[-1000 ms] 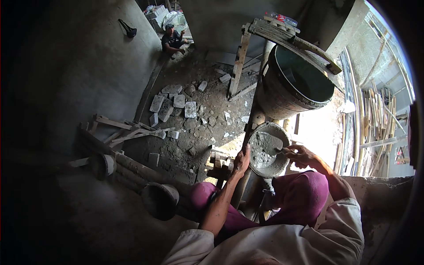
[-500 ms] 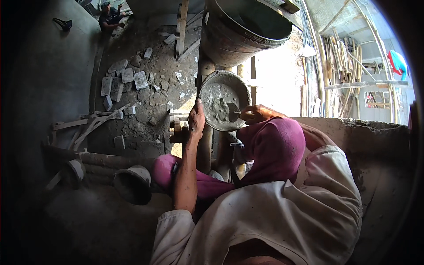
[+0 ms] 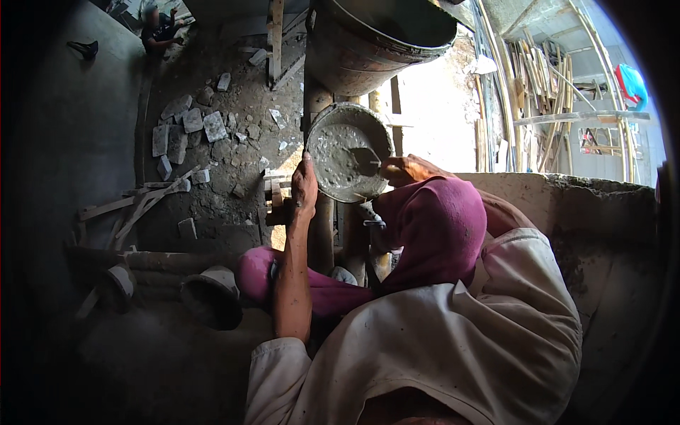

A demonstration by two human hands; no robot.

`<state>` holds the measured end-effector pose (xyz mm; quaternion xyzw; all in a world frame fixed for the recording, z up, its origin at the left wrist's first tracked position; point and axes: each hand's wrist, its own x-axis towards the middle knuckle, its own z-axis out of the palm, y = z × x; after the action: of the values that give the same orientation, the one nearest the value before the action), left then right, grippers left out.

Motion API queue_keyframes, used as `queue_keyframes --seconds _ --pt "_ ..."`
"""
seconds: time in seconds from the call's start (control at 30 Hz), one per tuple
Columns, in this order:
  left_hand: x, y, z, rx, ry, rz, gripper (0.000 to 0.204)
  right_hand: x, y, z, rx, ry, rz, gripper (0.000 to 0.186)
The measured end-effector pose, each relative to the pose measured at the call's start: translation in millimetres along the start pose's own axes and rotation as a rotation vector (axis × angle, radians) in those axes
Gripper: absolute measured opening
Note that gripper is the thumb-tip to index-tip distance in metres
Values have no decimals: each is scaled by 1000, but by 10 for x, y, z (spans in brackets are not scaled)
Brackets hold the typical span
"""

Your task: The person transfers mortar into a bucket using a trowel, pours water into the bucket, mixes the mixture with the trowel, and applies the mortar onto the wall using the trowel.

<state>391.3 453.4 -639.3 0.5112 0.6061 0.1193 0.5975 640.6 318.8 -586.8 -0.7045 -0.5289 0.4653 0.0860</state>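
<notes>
I take the bowl [image 3: 377, 127] as the centre of the clock. It is round and grey, with wet mortar [image 3: 333, 159] inside, and it is above some poles [image 3: 323, 237]; whether it rests on them, I cannot tell. The floor [image 3: 234, 159] on the left side is dark and rough, covered with rubble, and pale blocks [image 3: 214, 126] lie in a loose group at 9 o'clock. Just beyond the bowl, between 12 and 1, stands a large drum [image 3: 354, 60], cut by the upper edge. A co-worker [image 3: 157, 34] is low near the grey wall [image 3: 85, 120] at 10. Sticks [image 3: 545, 106] lean in bright light between 2 and 3, and a low wall [image 3: 595, 219] runs between 3 and 4. Two buckets [image 3: 212, 280] are around 8, in shadow.

The left hand [image 3: 305, 185] is clamped on the bowl's rim at about 9, its thumb upon the edge. The right hand [image 3: 411, 168], between 3 and 4, is closed around the handle of a trowel [image 3: 365, 156], whose blade is partly sunk in the mortar.

Compared with half a second ago, the whole view has slid a little up and to the left. The blade, which was near 4 inside the bowl, is now near 3. The left hand has kept its place on the rim.
</notes>
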Motion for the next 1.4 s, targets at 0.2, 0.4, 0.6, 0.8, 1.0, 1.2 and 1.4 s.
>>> queue_keyframes --seconds 0.2,0.4,0.6,0.8,1.0,1.2,1.4 --pt "52 60 -94 -163 -64 -45 78 -6 -111 -20 1 -4 -23 26" --pt "115 -159 123 14 -9 115 69 -115 -71 -61 -86 -6 1 26" --pt "138 -300 -16 2 -32 62 72 -140 -256 -104 -255 -14 -99 26" --pt "222 -227 137 -24 -30 124 71 -239 -428 -255 -499 -76 121 27" --pt "183 -509 -249 23 114 134 66 86 -480 -4 -317 4 -163 29" --pt "181 -177 190 -6 -12 137 67 -137 -43 -102 -332 51 -75 30" --pt "402 -638 97 0 83 232 68 -116 -213 -48 -353 1 -173 32"
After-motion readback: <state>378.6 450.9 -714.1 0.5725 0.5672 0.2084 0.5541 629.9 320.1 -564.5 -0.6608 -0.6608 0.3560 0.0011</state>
